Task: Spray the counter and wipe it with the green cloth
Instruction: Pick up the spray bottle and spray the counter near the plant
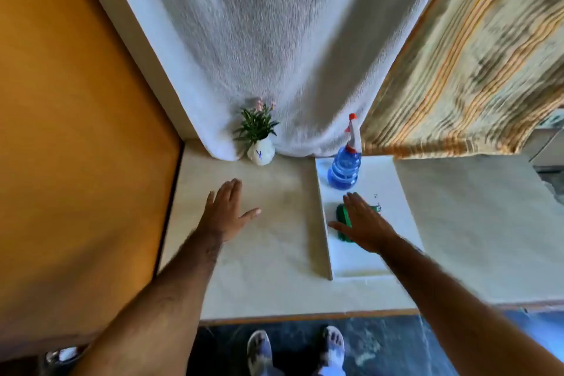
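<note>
A pale beige counter (268, 259) runs in front of me. On its right half lies a white board (390, 180). A blue spray bottle (345, 166) with a white and red trigger head stands at the board's far end. The green cloth (341, 217) lies on the board, mostly hidden under my right hand (363, 223), which is spread flat over it with fingers apart; whether it presses the cloth I cannot tell. My left hand (225, 210) hovers flat and open over the bare counter to the left, holding nothing.
A small white vase with a green plant (259, 139) stands at the counter's back. White curtain (274, 55) and striped curtain (473, 55) hang behind. An orange wall (76, 146) bounds the left side. My feet (296, 351) stand on dark floor below the front edge.
</note>
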{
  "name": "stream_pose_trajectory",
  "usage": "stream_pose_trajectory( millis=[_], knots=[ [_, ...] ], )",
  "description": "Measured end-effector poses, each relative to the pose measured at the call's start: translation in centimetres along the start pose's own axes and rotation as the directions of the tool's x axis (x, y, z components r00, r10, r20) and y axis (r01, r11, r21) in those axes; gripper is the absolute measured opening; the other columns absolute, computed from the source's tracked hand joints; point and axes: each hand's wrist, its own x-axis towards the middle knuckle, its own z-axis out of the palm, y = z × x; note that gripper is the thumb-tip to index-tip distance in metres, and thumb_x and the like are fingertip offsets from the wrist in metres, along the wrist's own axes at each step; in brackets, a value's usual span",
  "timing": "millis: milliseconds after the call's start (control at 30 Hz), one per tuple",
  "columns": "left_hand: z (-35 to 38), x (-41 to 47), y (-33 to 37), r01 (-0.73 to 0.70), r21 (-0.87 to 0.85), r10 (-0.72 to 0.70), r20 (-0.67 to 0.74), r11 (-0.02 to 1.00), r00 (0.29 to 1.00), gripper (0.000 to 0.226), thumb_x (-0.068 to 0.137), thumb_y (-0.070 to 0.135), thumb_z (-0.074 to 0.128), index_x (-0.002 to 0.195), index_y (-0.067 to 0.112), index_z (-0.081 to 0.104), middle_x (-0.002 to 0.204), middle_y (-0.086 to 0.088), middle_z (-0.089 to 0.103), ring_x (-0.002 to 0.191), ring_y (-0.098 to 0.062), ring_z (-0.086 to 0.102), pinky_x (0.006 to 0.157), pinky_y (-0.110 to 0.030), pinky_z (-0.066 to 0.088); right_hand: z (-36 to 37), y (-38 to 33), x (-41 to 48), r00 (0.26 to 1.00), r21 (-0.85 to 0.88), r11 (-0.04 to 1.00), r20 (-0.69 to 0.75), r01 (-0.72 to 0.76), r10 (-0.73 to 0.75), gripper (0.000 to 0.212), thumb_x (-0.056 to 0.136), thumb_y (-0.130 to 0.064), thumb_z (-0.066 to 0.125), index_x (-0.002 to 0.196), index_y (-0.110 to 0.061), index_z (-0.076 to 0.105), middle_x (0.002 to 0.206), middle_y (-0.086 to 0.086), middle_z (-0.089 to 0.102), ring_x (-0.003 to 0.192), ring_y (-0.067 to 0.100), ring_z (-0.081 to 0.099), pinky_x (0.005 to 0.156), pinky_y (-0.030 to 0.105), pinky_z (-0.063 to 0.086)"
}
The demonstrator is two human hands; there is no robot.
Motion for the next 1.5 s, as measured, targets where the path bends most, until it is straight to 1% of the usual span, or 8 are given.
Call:
stream_pose_trajectory(
  millis=[367,567,733,800,933,1033,1300,1500],
  knots=[
    [9.0,-3.6,-2.8,0.003,0.129,-0.003,0.0,0.992,1.0,0.103,0.097,0.076,0.007,0.155,-0.001,0.043,0.164,-0.021,0.043,0.149,-0.042,0.046,0.117,-0.07,0.037,7.2,1.8,-1.5,0.99,0.0,0.999,-0.127,-0.055,0.054,0.102,0.092,-0.076,0.028,0.162,-0.009,-0.004,0.17,0.007,-0.012,0.157,0.02,-0.014,0.126,0.036,-0.006],
    [11.0,-3.2,-3.9,-0.001,0.142,0.009,-0.056,0.99,0.998,0.091,0.099,0.071,0.021,0.161,0.006,0.035,0.17,-0.013,0.033,0.156,-0.033,0.035,0.124,-0.067,0.03,2.8,-0.1,1.8,0.894,0.487,0.862,-0.314,-0.138,0.32,0.106,0.085,-0.074,0.042,0.162,-0.007,0.013,0.171,0.012,0.013,0.157,0.023,0.01,0.128,0.045,0.017],
    [12.3,-2.9,-4.8,-0.005,0.154,0.022,-0.113,0.988,0.993,0.089,0.099,0.071,0.028,0.164,0.009,0.029,0.172,-0.01,0.03,0.158,-0.03,0.032,0.125,-0.065,0.027,-4.3,-0.4,8.8,0.78,0.697,0.708,-0.502,0.109,0.374,0.106,0.081,-0.049,0.082,0.159,-0.011,0.021,0.162,0.008,0.035,0.147,0.014,0.034,0.12,0.03,0.028],
    [12.6,-2.9,-5.0,-0.007,0.159,0.029,-0.133,0.987,0.991,0.09,0.1,0.073,0.022,0.165,0.011,0.025,0.174,-0.008,0.027,0.159,-0.028,0.029,0.127,-0.063,0.024,-6.1,-0.5,11.0,0.788,0.718,0.664,-0.525,0.208,0.321,0.096,0.077,-0.035,0.09,0.154,-0.016,0.036,0.136,0.001,0.059,0.118,0.002,0.057,0.102,0.025,0.046],
    [13.0,-2.8,-5.3,-0.016,0.163,0.041,-0.148,0.986,0.988,0.091,0.1,0.075,0.018,0.166,0.012,0.022,0.175,-0.008,0.025,0.161,-0.027,0.025,0.128,-0.061,0.022,-6.3,-0.2,12.5,0.816,0.789,0.553,-0.491,0.268,0.305,0.049,0.081,-0.014,0.086,0.118,-0.037,0.065,0.103,0.015,0.075,0.082,0.01,0.067,0.084,0.035,0.06],
    [13.3,-2.9,-5.5,-0.012,0.177,0.042,-0.166,0.984,0.985,0.091,0.1,0.075,0.021,0.166,0.013,0.02,0.175,-0.007,0.024,0.161,-0.026,0.023,0.128,-0.061,0.025,-5.9,-0.4,13.2,0.767,0.79,0.543,-0.528,0.285,0.365,0.025,0.084,-0.012,0.077,0.108,-0.017,0.07,0.108,0.022,0.074,0.071,0.005,0.064,0.071,0.023,0.054],
    [13.7,-2.9,-5.7,-0.007,0.189,0.045,-0.195,0.982,0.98,0.09,0.1,0.074,0.025,0.167,0.014,0.018,0.176,-0.006,0.021,0.163,-0.024,0.019,0.128,-0.061,0.025,-8.9,-4.7,12.9,0.845,0.819,0.491,-0.465,0.298,0.263,0.021,0.08,-0.003,0.072,0.099,-0.011,0.073,0.078,0.008,0.073,0.059,0.007,0.068,0.064,0.023,0.055],
    [13.7,-2.9,-5.8,-0.01,0.189,0.055,-0.236,0.982,0.97,0.087,0.102,0.072,0.027,0.166,0.013,0.024,0.174,-0.006,0.028,0.16,-0.025,0.027,0.126,-0.06,0.029,-5.0,-12.0,11.7,0.99,0.847,0.531,-0.08,0.006,0.116,0.032,0.078,0.007,0.071,0.079,-0.025,0.07,0.065,0.014,0.071,0.049,0.014,0.067,0.058,0.024,0.055]
  ],
)
